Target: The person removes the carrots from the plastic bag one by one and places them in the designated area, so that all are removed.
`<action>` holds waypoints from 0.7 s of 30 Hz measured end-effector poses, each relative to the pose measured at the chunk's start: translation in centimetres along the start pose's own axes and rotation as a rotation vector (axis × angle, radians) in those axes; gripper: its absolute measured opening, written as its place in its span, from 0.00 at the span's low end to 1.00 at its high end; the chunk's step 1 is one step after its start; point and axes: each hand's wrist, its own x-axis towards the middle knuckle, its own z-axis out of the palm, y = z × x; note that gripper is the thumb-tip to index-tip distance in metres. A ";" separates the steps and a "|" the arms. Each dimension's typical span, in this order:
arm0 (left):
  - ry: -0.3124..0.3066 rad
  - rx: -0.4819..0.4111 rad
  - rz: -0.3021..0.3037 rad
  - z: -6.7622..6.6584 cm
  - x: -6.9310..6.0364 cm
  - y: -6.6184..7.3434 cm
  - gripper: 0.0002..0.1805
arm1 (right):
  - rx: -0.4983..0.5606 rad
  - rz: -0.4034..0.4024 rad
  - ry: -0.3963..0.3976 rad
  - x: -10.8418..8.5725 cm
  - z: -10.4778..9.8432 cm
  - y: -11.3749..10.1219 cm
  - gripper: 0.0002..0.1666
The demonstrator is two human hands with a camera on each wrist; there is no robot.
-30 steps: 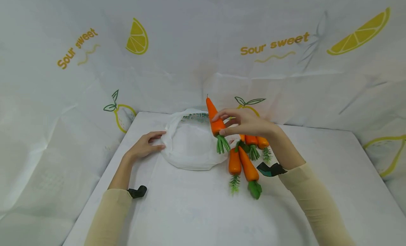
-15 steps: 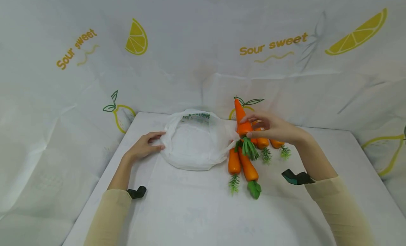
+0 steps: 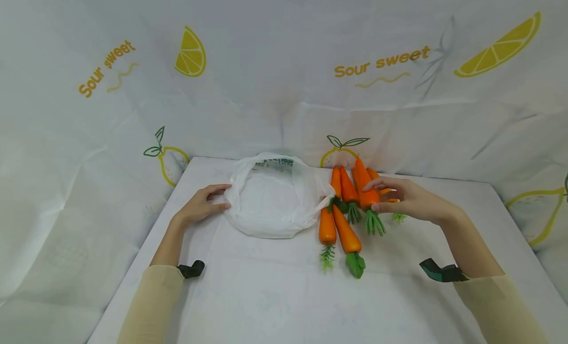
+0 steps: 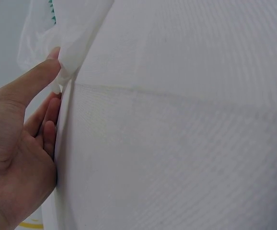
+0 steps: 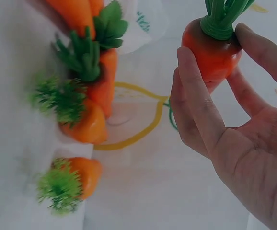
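My right hand pinches an orange carrot near its green top, thumb on the near side. In the right wrist view, fingers and thumb sit around the thick end of the carrot. At left, my left hand touches the left edge of a white plastic bag. The left wrist view puts thumb and fingertips against the bag, with the lower fingers near the tabletop. The mouth of the bag gapes upward; green print shows at its far side.
Several carrots lie just right of the bag, including a front carrot with a leafy top. A small carrot sits apart from the others. White cloth with lemon prints rises behind the table.
The right hand has carried the carrot from the bag's mouth rightward and down to beside the other carrots. The left hand and the bag's left edge have stayed in place.
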 end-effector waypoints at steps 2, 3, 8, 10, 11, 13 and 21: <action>-0.001 0.002 -0.001 0.0 0.0 0.0 0.37 | 0.000 0.010 -0.003 -0.4 0.3 0.5 0.21; -0.001 0.003 -0.001 0.0 0.0 0.0 0.37 | 0.002 0.017 -0.008 -0.6 0.5 0.7 0.21; 0.000 0.005 -0.007 0.0 0.0 -0.1 0.37 | 0.027 0.043 -0.042 -1.4 1.4 1.5 0.21; -0.003 0.006 -0.006 0.0 0.0 -0.1 0.37 | 0.035 0.056 -0.064 -1.6 1.8 1.8 0.21; -0.004 0.006 -0.006 0.0 -0.1 0.0 0.37 | 0.039 0.058 -0.077 -1.7 2.0 2.0 0.22; -0.007 0.007 -0.002 0.1 -0.1 0.0 0.37 | 0.044 0.075 -0.095 -2.0 2.4 2.3 0.23; 0.001 0.001 -0.005 -0.1 -0.1 -0.1 0.37 | 0.089 0.140 -0.126 -3.1 3.8 3.6 0.28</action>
